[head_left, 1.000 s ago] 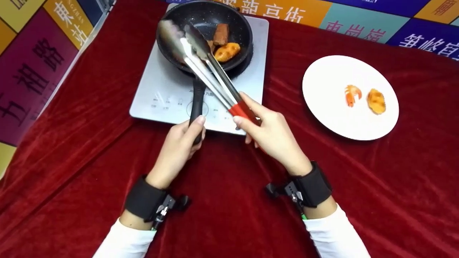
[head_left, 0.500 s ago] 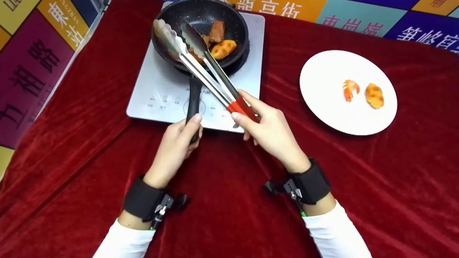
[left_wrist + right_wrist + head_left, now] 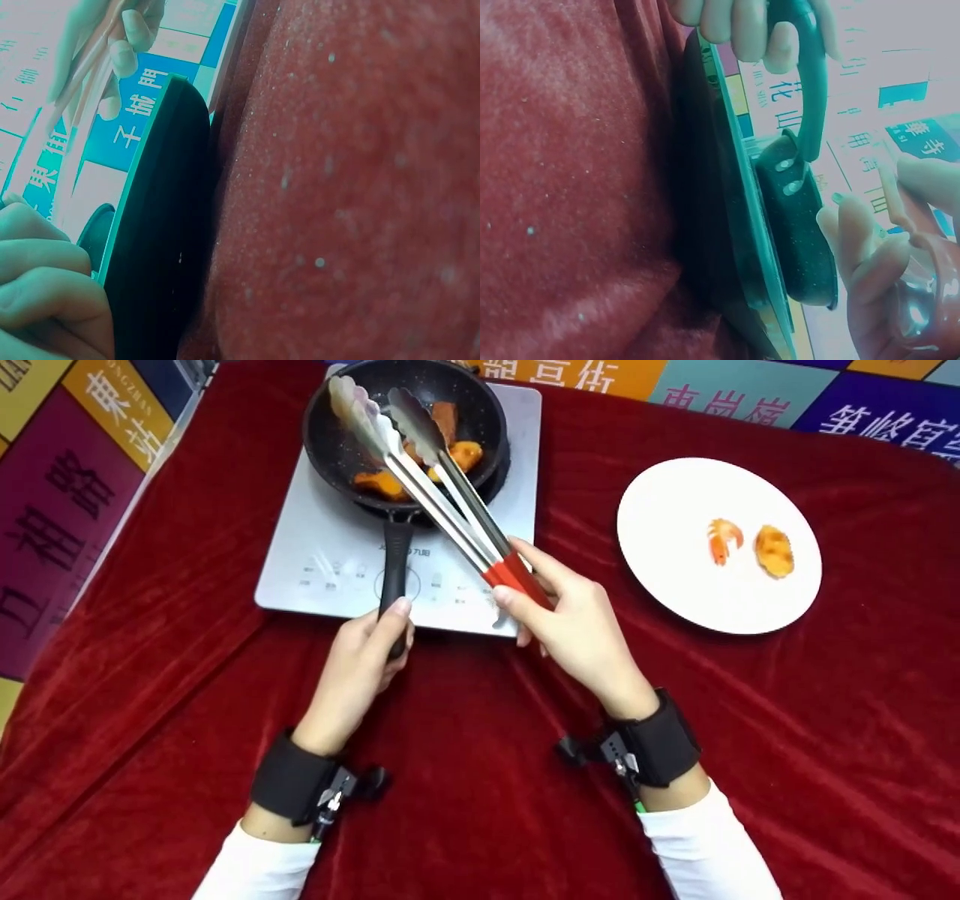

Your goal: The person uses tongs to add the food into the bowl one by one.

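In the head view, my left hand (image 3: 352, 671) grips the black handle (image 3: 396, 559) of a frying pan (image 3: 321, 454) from its near end. My right hand (image 3: 581, 626) holds metal tongs (image 3: 437, 512) by their red grips, thumb on one side and fingers on the other. The tongs' scalloped heads are spread apart over the pan, with no food between them. Inside the pan lie an orange-brown piece (image 3: 384, 484), a yellow-brown piece (image 3: 468, 454) and a brown block (image 3: 445, 421), partly hidden by the tongs. The right wrist view shows the pan's side (image 3: 799, 232) above the cooktop.
The pan stands on a pale induction cooktop (image 3: 300, 547). To the right, a white plate (image 3: 675, 562) carries a shrimp (image 3: 725, 541) and a yellow-brown food piece (image 3: 774, 552). Red velvet cloth (image 3: 480, 780) covers the table; lettered colored panels (image 3: 720, 401) border the back and left.
The tongs have shifted right relative to the pan, uncovering the orange-brown piece and covering part of the yellow-brown one. The left hand keeps its grip. The whole scene slides left and up in view.
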### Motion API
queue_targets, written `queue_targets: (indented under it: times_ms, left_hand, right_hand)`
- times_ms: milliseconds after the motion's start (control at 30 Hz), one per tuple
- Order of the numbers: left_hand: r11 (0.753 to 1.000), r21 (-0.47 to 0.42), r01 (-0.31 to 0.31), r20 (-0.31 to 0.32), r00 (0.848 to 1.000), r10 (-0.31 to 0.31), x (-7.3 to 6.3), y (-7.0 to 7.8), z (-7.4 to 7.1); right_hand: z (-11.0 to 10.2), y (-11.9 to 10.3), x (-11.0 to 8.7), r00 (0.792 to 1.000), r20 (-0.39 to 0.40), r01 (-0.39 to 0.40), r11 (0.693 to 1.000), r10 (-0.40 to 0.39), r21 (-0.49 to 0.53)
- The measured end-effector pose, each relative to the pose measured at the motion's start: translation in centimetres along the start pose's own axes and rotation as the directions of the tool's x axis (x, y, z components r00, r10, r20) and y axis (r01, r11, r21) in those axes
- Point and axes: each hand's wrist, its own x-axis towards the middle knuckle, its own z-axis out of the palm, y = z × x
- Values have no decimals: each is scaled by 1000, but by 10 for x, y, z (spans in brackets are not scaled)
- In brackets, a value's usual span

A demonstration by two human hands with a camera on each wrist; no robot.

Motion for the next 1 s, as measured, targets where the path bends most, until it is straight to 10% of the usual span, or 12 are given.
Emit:
queue_targets:
  times_ms: [1000]
  left_hand:
    - [999,-33,5,13,1000,-4,-7,17,3]
  right_hand:
    - [-27,-2,-24,998,-64,35,983,-24,180]
